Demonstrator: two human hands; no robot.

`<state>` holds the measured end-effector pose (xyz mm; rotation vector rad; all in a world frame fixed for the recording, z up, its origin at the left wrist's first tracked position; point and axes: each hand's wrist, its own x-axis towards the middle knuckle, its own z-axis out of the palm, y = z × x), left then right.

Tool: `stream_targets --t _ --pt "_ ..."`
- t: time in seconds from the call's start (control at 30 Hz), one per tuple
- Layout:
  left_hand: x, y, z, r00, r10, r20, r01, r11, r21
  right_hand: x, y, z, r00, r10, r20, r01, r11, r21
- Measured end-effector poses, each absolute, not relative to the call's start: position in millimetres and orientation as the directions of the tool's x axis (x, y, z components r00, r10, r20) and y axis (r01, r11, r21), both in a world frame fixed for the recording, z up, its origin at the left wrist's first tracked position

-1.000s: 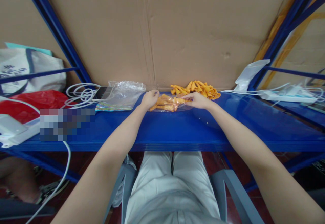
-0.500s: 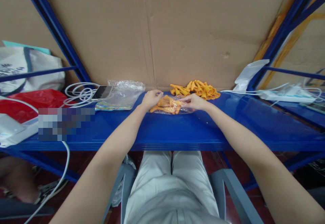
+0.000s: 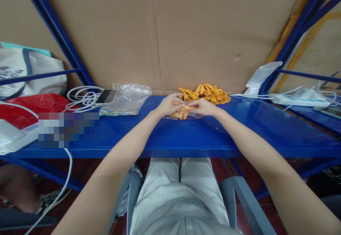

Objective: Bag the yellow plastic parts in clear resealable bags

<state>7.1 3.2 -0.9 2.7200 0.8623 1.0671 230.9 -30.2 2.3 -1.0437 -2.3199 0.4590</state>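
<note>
Left hand (image 3: pixel 170 104) has moved inward over the bag (image 3: pixel 183 116)

It and the right hand (image 3: pixel 204 106) half-curl against the bag, at 12 o'clock on the counter (image 3: pixel 170 137); how firmly they grip, I can't tell. Squeezing could split it (thin-looking), spilling orange pieces (image 3: pixel 178 115) toward the loose pile (image 3: pixel 217 95) at its 2 o'clock. Both hands hide any opening.
</note>
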Motion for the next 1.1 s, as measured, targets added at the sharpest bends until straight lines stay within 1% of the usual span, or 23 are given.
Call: stream_targets --t 0.1,0.23,0.37,0.47,0.53,0.6,0.63,0.7,0.77,0.8,0.87,0.93,1.0,1.03,1.1 --pt "12 2 0 0.573 0.505 0.645 0.457 -0.851 0.259 232 -31 2 -0.546 0.765 0.342 0.542 0.634 -0.551" --pt "13 0 2 0.521 0.475 0.709 0.434 -0.863 0.259 231 -30 0 -0.506 0.804 0.312 0.512 0.571 -0.642" --pt "13 -1 2 0.496 0.461 0.736 0.406 -0.872 0.273 226 -26 -2 -0.437 0.820 0.371 0.420 0.551 -0.721" --pt "11 1 3 0.479 0.474 0.739 0.422 -0.862 0.279 223 -24 -5 -0.414 0.833 0.367 0.340 0.515 -0.787" --pt "8 5 4 0.437 0.507 0.743 0.475 -0.832 0.288 221 -26 -7 -0.385 0.851 0.358 0.266 0.474 -0.839" --pt "4 7 5 0.369 0.580 0.726 0.576 -0.756 0.311 219 -28 -8 -0.362 0.865 0.346 0.196 0.434 -0.879" --pt "2 7 5 0.332 0.635 0.697 0.642 -0.694 0.326 218 -29 -9 -0.359 0.870 0.338 0.173 0.418 -0.892" --pt "-1 5 6 0.253 0.772 0.583 0.780 -0.519 0.350 216 -32 -8 -0.356 0.878 0.321 0.163 0.397 -0.903" --pt "-2 1 6 0.186 0.885 0.426 0.875 -0.347 0.337 215 -32 -7 -0.343 0.883 0.319 0.199 0.401 -0.894" --pt "-2 -1 6 0.173 0.916 0.361 0.900 -0.296 0.321 215 -31 -6 -0.330 0.884 0.330 0.236 0.416 -0.878" --pt "-1 -2 5 0.180 0.941 0.288 0.917 -0.266 0.297 215 -29 -4 -0.287 0.883 0.371 0.345 0.457 -0.820" --pt "-1 1 3 0.201 0.940 0.276 0.912 -0.282 0.297 218 -26 -2 -0.204 0.881 0.428 0.479 0.471 -0.741" --pt "-2 7 0 0.208 0.933 0.293 0.901 -0.300 0.314 221 -24 -2 -0.131 0.890 0.437 0.586 0.425 -0.690" --pt "-3 9 -2 0.206 0.930 0.304 0.896 -0.305 0.323 223 -24 -2 -0.124 0.907 0.402 0.611 0.390 -0.689" --pt "-4 12 -3 0.174 0.935 0.311 0.897 -0.280 0.343 226 -25 -3 -0.190 0.949 0.250 0.610 0.314 -0.727"
